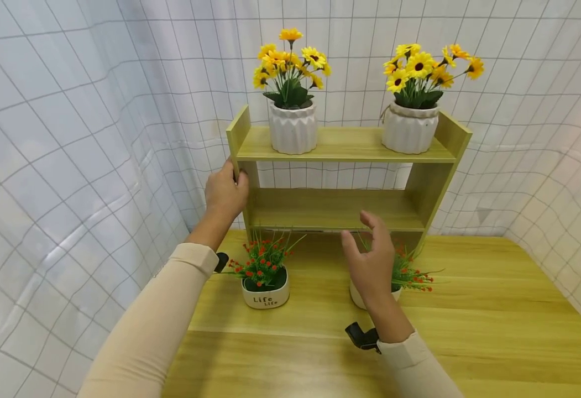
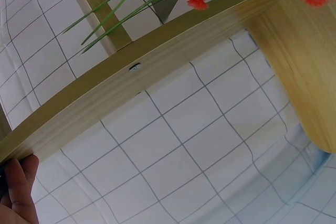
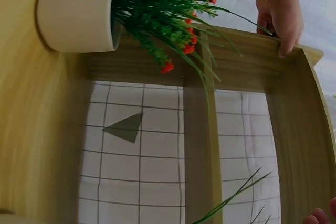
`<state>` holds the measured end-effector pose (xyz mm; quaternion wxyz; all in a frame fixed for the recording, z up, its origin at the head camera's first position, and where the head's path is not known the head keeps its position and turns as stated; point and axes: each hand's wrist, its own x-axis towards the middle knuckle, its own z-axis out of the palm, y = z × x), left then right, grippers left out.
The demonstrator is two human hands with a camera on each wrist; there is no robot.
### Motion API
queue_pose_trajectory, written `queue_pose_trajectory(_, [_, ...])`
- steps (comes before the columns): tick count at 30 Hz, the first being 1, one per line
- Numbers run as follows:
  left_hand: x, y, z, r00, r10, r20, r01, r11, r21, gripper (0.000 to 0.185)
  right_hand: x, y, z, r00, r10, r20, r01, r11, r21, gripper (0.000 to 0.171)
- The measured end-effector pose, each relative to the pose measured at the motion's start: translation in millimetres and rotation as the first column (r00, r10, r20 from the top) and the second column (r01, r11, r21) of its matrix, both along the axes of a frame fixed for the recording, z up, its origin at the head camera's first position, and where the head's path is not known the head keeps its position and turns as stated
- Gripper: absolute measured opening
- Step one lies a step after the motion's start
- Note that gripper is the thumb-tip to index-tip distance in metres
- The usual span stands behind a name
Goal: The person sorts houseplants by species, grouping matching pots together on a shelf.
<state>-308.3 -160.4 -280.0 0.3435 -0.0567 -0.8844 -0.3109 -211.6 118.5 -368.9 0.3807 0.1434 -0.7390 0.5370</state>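
Shelf (image 1: 342, 146) as landmark: it stands at the back of the table (image 1: 494, 309), its long axis running left to right. Left hand (image 1: 225, 190) grips the shelf's left upright, fingers curled round the edge. Below the shelf's left half sits a small pot (image 1: 266, 294) of red flowers. Right hand (image 1: 370, 265) hovers in front of the lower board with fingers loosely spread, holding nothing; directly behind it, nearer than the left hand, a second red-flower pot (image 1: 357, 296) is mostly hidden. Two yellow-flower pots (image 1: 294, 128) stand on the shelf's top.
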Motion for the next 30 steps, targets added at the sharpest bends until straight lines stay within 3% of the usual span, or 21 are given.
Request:
queue_pose_trajectory(17, [1.4,1,-0.6,1.000,-0.017,-0.001,0.017,1.000,0.009,0.031,27.1,28,-29.6,0.992,-0.054,0.111,0.052,0.998,0.019,0.043])
queue_pose_trajectory(30, [-0.3,0,-0.9,1.000,-0.018,-0.017,0.018,1.000,0.005,0.027,54.1,49,-65.2,0.963,-0.145,0.227,0.134,0.989,0.065,0.037])
